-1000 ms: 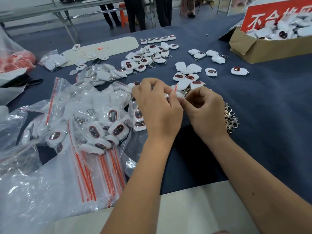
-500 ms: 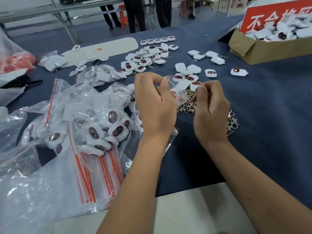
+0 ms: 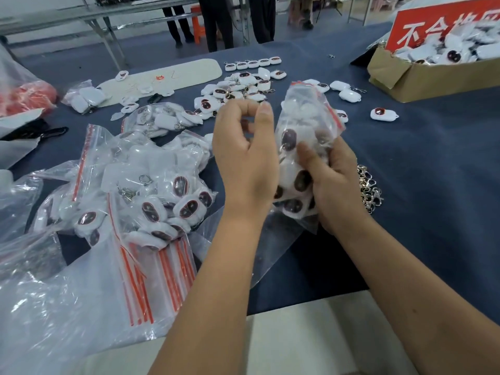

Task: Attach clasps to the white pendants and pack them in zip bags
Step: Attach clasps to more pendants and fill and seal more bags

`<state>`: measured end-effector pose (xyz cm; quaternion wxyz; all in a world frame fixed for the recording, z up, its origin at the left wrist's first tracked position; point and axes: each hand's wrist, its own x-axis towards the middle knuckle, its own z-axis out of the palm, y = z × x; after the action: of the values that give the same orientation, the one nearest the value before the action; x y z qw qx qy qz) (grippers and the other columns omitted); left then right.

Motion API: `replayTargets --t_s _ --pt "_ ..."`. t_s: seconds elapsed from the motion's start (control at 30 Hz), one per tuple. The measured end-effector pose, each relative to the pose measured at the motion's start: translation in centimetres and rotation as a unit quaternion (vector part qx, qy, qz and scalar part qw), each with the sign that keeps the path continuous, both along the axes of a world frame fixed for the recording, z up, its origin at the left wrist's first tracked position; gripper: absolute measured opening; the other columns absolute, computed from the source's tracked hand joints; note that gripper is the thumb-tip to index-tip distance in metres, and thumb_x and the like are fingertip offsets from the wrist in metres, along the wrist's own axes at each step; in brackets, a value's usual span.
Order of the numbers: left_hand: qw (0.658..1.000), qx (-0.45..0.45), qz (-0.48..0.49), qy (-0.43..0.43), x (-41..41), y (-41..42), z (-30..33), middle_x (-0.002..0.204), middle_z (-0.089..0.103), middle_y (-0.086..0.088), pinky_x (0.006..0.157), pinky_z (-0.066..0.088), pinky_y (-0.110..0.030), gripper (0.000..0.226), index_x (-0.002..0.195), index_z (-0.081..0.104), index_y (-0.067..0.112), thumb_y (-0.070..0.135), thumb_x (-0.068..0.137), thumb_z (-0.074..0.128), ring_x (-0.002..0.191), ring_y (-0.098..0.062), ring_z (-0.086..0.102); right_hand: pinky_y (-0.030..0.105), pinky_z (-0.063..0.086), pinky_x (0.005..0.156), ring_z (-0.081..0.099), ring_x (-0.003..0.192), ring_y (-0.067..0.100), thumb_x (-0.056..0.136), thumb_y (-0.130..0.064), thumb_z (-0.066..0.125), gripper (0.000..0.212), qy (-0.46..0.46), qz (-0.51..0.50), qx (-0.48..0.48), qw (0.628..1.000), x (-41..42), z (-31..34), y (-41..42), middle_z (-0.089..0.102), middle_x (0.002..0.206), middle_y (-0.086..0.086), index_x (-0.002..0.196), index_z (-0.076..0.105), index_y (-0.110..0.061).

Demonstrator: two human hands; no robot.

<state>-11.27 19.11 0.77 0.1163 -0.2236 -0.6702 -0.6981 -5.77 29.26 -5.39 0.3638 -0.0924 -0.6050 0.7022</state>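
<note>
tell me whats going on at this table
A person is packing white pendants into zip bags at a blue-covered table. The right hand grips a filled zip bag held upright above the table, while the left hand is beside it with fingers loosely curled, holding nothing visible. Loose pendants lie farther back, packed bags pile on the left, and metal clasps sit to the right.
</note>
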Motion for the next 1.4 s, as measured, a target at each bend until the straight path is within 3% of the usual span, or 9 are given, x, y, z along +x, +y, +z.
replayTargets --t_s 0.13,0.27,0.43,0.5,0.67,0.77,0.9,1.17,1.4 --pt "0.988 -0.091 -0.053 -0.116 -1.2 -0.8 -1.3 0.088 0.065 0.000 0.087 0.054 -0.043 0.049 0.093 0.060 0.012 0.059 0.093 0.048 0.082 -0.018 0.061 0.050 0.062 0.079 0.075 0.096 0.038 0.102 -0.032 0.064 0.035 0.004 0.113 -0.099 0.989 0.4 0.9 0.7 0.075 0.110 0.021 0.124 0.064 -0.005" --pt "0.942 -0.168 -0.168 -0.238 -1.7 -1.5 -2.7 0.108 0.073 -0.011 0.103 0.051 -0.058 0.075 0.103 0.067 0.013 0.081 0.078 0.048 0.103 -0.031 0.071 0.022 0.056 0.054 0.072 0.062 0.012 0.107 -0.041 0.050 0.038 -0.094 0.062 -0.047 0.993 0.2 0.7 0.8 0.075 0.071 -0.005 0.084 0.075 -0.025" --pt "0.937 -0.204 -0.184 -0.214 -2.7 -2.2 -4.1 0.100 0.077 -0.003 0.071 0.054 -0.035 0.034 0.093 0.071 0.016 0.047 0.079 0.073 0.076 -0.016 0.067 0.035 0.061 0.073 0.067 0.076 0.021 0.109 -0.032 0.052 0.034 -0.101 -0.003 -0.153 0.983 -0.4 0.8 1.1 0.073 0.087 0.010 0.092 0.069 -0.007" --pt "0.922 -0.198 -0.234 -0.235 -3.0 -2.7 -4.2 0.095 0.076 -0.006 0.059 0.053 -0.030 0.040 0.099 0.068 0.006 0.040 0.079 0.075 0.070 -0.017 0.066 0.036 0.061 0.068 0.066 0.072 0.024 0.107 -0.024 0.055 0.029 -0.097 0.002 -0.182 0.978 -0.4 0.9 1.5 0.072 0.083 0.012 0.086 0.068 -0.008" --pt "0.934 -0.095 -0.223 -0.261 -2.9 -2.4 -4.1 0.096 0.078 -0.010 0.083 0.058 -0.044 0.019 0.095 0.079 0.015 0.031 0.094 0.069 0.084 -0.026 0.071 0.044 0.063 0.066 0.072 0.071 0.032 0.098 -0.019 0.070 0.020 -0.136 0.060 -0.147 0.978 0.0 0.6 1.9 0.074 0.079 0.014 0.085 0.072 -0.005" --pt "0.948 -0.080 -0.186 -0.245 -3.1 -2.6 -4.4 0.085 0.074 -0.012 0.079 0.056 -0.041 0.015 0.086 0.072 0.002 0.013 0.095 0.068 0.076 -0.025 0.067 0.044 0.057 0.070 0.061 0.066 0.031 0.099 -0.021 0.069 0.026 -0.126 0.024 -0.149 0.980 -0.2 0.7 1.8 0.074 0.072 0.011 0.079 0.072 -0.004" --pt "0.953 -0.075 -0.185 -0.227 -3.5 -3.1 -4.5 0.076 0.071 -0.005 0.070 0.054 -0.033 0.033 0.063 0.063 0.020 0.009 0.093 0.068 0.073 -0.021 0.066 0.053 0.057 0.081 0.063 0.072 0.032 0.101 -0.022 0.065 0.037 -0.127 0.019 -0.164 0.978 -0.3 0.6 1.9 0.075 0.077 0.016 0.067 0.071 -0.009" --pt "0.952 -0.049 -0.195 -0.231 -4.0 -4.0 -4.7 0.075 0.074 0.001 0.065 0.058 -0.029 0.033 0.064 0.063 0.021 0.006 0.093 0.067 0.071 -0.013 0.068 0.055 0.059 0.081 0.071 0.062 0.027 0.099 -0.022 0.068 0.032 -0.112 0.002 -0.176 0.978 -0.2 0.2 1.9 0.076 0.079 0.018 0.070 0.077 -0.011" --pt "0.971 -0.048 -0.129 -0.195 -4.0 -3.3 -5.0 0.073 0.072 -0.007 0.068 0.057 -0.037 0.021 0.072 0.073 0.018 0.018 0.092 0.076 0.068 -0.020 0.064 0.031 0.061 0.063 0.073 0.062 0.020 0.100 -0.019 0.069 0.033 -0.107 -0.051 -0.099 0.988 -0.2 0.0 1.6 0.077 0.074 0.013 0.069 0.077 -0.013"
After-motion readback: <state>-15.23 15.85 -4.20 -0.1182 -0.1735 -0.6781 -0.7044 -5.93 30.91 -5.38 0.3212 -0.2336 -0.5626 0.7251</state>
